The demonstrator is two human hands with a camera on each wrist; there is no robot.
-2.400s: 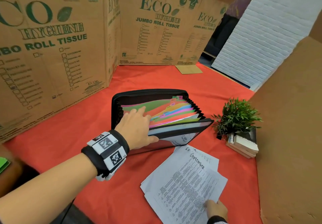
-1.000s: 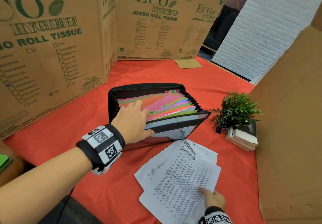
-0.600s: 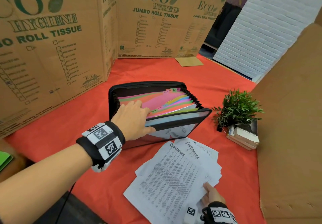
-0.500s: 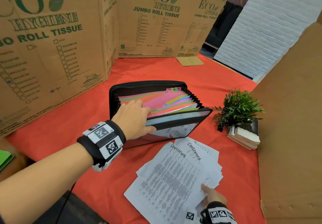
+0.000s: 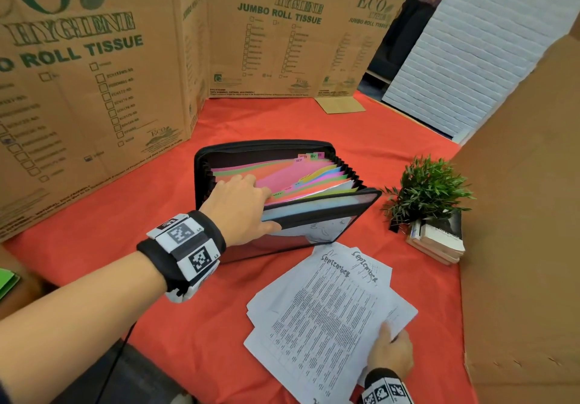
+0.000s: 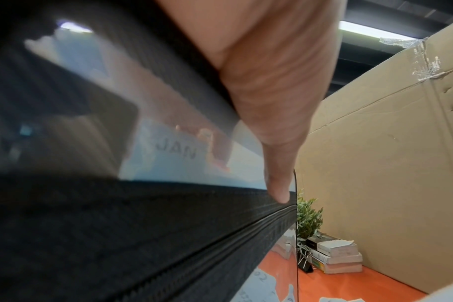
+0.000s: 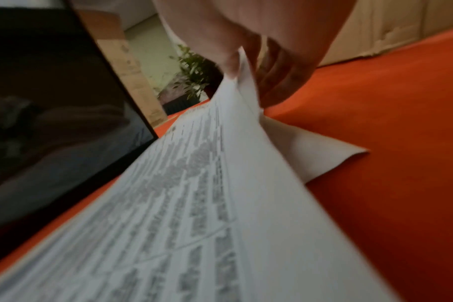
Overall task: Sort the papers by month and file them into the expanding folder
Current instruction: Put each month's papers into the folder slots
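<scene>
The black expanding folder [image 5: 266, 149] stands open on the red cloth, coloured dividers fanned, with a pink one tabbed SEP [image 5: 299, 160] exposed. My left hand [image 5: 241, 202] grips its front sections: fingers reach in between the dividers, and the thumb [image 6: 277, 143] lies on the front cover [image 6: 142, 235] near a JAN tab [image 6: 176, 150]. White printed papers [image 5: 326, 319] headed "September" lie in a loose pile in front of the folder. My right hand [image 5: 390, 350] pinches their near right edge, thumb on top and fingers underneath, lifting the papers [image 7: 194, 204] slightly.
A small potted plant [image 5: 430, 190] sits on stacked books [image 5: 436, 240] right of the folder. Printed cardboard walls [image 5: 94, 89] close off the left and back, and a plain cardboard panel [image 5: 518, 215] the right. Something green [image 5: 6, 284] shows at the left edge.
My left fingers have worked further back through the dividers, exposing the pink SEP one. My right hand shifted along the papers' near edge and now pinches it up.
</scene>
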